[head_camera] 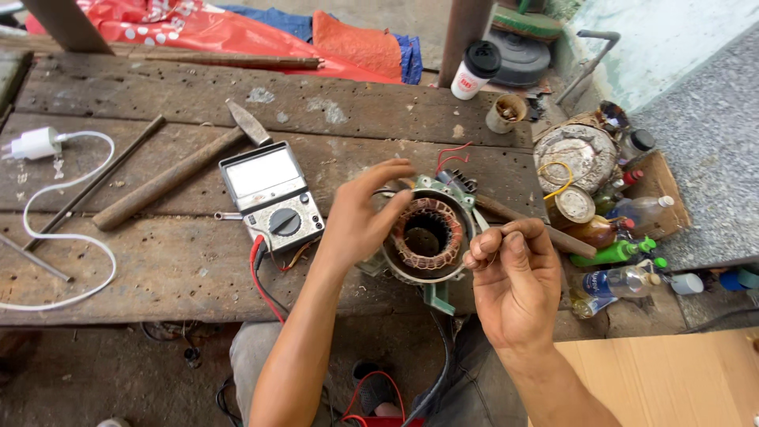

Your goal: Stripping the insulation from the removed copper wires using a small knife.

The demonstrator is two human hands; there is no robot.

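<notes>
Fingers: left hand (360, 217) spread and curled, fingertips resting on the upper-left rim of the round grey metal motor stator with copper-coloured windings (427, 237); not clamped, more steadying than gripping. Right hand (514, 281) has its fingers pinched together at the stator's right edge, seemingly on a fine wire lead; the wire itself is too thin to make out with certainty.

All places below are relative to the stator.

- Weathered grey plank worktop (158, 261): stator sits on it near the front edge, windings facing up.
- Long wooden-handled hammer with metal head (178, 174): well to the left and behind, lying diagonally.
- Grey rectangular analogue multimeter with black dial (270, 198): just to the left, beside the left wrist; its red and black test leads (257, 273) drop off the front edge.
- White charger plug with white cable (35, 144): far left.
- White cup with black lid (474, 69): well behind.
- Cluster of plastic bottles (624, 253): to the right, beyond the worktop's end.
- Thin red wires (452, 152): rising from the stator's far rim.

Handling judgement: iron core and metal frame, so probably heavy for its size and fully rigid. Outer rim and green mounting lug at the near side look like sound holds. Windings and the leads look delicate; enamel could scratch and a thin lead could snap if pulled or kinked. Better lifted by the frame, never by the copper.
</notes>
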